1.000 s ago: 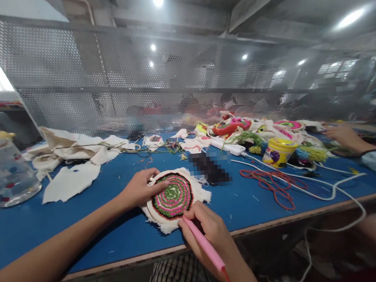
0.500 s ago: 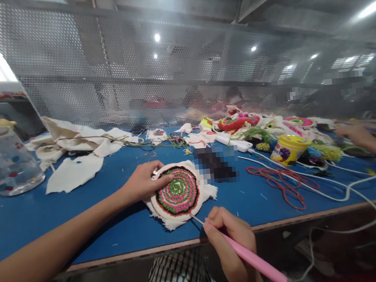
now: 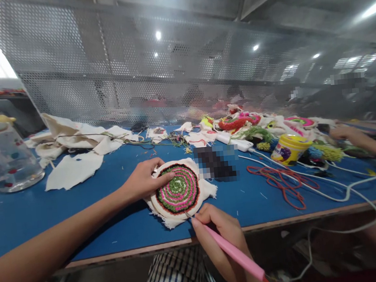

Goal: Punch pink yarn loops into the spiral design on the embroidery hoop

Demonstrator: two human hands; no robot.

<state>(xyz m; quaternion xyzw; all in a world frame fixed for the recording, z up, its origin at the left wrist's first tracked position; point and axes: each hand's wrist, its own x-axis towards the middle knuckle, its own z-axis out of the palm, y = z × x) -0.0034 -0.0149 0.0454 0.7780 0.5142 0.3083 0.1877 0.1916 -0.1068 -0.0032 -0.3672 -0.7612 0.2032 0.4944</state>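
On a blue table (image 3: 34, 224), the left hand (image 3: 143, 180) grips the far-left rim of a round embroidery hoop (image 3: 178, 190). Just right, nearer, the right hand (image 3: 221, 239) pinches a pink punch needle (image 3: 234, 253), tip touching the hoop's near edge.

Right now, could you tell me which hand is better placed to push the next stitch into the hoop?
Probably the right hand: it grips the pink needle tool at the hoop's near edge. The left hand holds the hoop.
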